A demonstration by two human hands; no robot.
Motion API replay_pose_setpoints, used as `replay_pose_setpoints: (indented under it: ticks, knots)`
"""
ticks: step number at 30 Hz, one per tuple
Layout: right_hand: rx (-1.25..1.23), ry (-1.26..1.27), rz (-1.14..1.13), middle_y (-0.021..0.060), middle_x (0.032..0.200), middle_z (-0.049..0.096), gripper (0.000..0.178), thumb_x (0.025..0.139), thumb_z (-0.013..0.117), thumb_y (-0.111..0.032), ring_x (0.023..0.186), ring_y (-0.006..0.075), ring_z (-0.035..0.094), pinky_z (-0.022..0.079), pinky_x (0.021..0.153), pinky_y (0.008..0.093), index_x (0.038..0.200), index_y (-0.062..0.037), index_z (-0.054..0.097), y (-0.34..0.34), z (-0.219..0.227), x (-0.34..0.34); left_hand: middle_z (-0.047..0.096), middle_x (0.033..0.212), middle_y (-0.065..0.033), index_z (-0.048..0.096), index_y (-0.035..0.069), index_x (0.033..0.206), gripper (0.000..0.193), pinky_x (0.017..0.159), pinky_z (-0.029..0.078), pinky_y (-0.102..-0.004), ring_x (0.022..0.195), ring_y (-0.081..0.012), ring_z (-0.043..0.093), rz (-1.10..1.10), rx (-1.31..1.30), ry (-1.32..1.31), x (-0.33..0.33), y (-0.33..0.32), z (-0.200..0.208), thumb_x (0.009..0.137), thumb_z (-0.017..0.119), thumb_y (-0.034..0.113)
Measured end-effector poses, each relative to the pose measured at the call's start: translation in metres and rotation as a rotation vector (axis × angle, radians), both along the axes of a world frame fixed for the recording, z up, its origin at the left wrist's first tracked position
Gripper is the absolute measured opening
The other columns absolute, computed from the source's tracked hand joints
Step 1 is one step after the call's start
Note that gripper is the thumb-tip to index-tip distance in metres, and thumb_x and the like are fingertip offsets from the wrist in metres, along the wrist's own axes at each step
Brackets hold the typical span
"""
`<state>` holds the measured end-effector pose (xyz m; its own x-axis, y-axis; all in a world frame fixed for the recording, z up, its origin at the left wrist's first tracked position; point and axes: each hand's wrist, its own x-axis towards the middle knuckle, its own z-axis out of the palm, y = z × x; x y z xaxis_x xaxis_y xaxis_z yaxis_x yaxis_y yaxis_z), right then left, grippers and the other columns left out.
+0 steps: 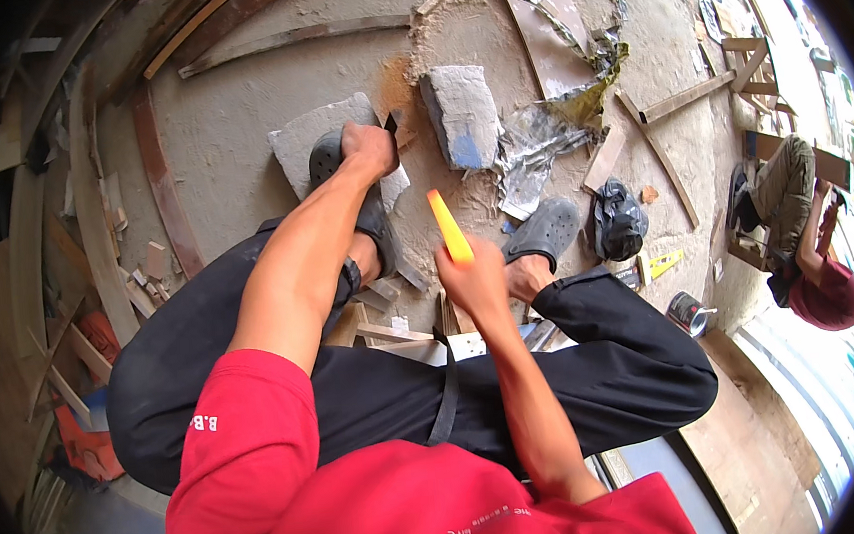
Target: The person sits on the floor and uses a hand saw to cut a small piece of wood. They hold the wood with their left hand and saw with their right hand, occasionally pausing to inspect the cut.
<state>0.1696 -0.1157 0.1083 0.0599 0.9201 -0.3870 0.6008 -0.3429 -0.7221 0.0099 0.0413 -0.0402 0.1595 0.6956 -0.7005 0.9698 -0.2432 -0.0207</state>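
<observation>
Item: your left hand (pixel 370 153) has its fingers clenched around a thin dark piece (pixel 391 123), its tip jutting beside the fist, over the left clog (pixel 324 159) and a pale block (pixel 287 147). Item: your right hand (pixel 474 281) has its fingers wrapped round a yellow tapered piece (pixel 451 230), raised between both feet. On the floor (pixel 263 94): a blue-patched block (pixel 459 114) beside crumpled sheeting (pixel 534 153)

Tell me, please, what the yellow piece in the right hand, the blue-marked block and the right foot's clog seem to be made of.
Yellow piece, in the right hand: probably plastic, smooth with a slight sheen, brightly coloured. Blue-marked block: likely concrete or stone, matt, with a rough, uneven face. Clog: apparently moulded foam or rubber, dull grey, with round holes.
</observation>
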Motion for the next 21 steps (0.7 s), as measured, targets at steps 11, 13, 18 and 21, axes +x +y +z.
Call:
replay_pose_setpoints:
  ticks: [11, 13, 18, 21]
  knots:
    - [-0.086, -0.018, 0.015, 0.0215, 0.064, 0.059, 0.018, 0.08, 0.064, -0.016, 0.056, 0.0329, 0.059, 0.044, 0.055, 0.0397, 0.076, 0.0018, 0.062, 0.01, -0.002, 0.005, 0.07, 0.109, -0.0102, 0.075, 0.012, 0.1, 0.028, 0.098, 0.036, -0.0433, 0.105, -0.027, 0.066, -0.081, -0.041, 0.015, 0.006, 0.0, 0.006, 0.083, 0.057, 0.025]
    - [0.003, -0.003, 0.076, 0.0212, 0.063, 0.058, 0.018, 0.08, 0.063, -0.016, 0.055, 0.0325, 0.059, 0.044, 0.055, 0.04, 0.075, 0.0019, 0.061, -0.006, 0.017, 0.009, 0.07, 0.109, -0.0105, 0.075, 0.012, 0.099, 0.028, 0.098, 0.037, -0.0437, 0.105, -0.027, 0.066, -0.025, -0.015, 0.036, -0.004, -0.005, 0.002, 0.083, 0.057, 0.025]
    - [0.04, -0.029, 0.005, 0.0239, 0.063, 0.058, 0.023, 0.08, 0.063, -0.018, 0.059, 0.0384, 0.06, 0.045, 0.056, 0.0435, 0.073, 0.0031, 0.061, 0.003, 0.005, 0.005, 0.071, 0.108, -0.01, 0.075, 0.013, 0.1, 0.028, 0.097, 0.037, -0.0439, 0.105, -0.0261, 0.066, -0.024, 0.008, 0.024, 0.004, -0.002, 0.003, 0.084, 0.056, 0.025]
    - [-0.107, -0.002, -0.002, 0.024, 0.064, 0.058, 0.024, 0.08, 0.064, -0.021, 0.061, 0.0413, 0.059, 0.045, 0.057, 0.0445, 0.074, 0.0029, 0.061, 0.014, 0.011, 0.0, 0.071, 0.107, -0.0095, 0.075, 0.013, 0.1, 0.028, 0.097, 0.036, -0.0437, 0.104, -0.0258, 0.066, -0.001, 0.013, 0.015, -0.001, -0.002, -0.003, 0.084, 0.056, 0.025]
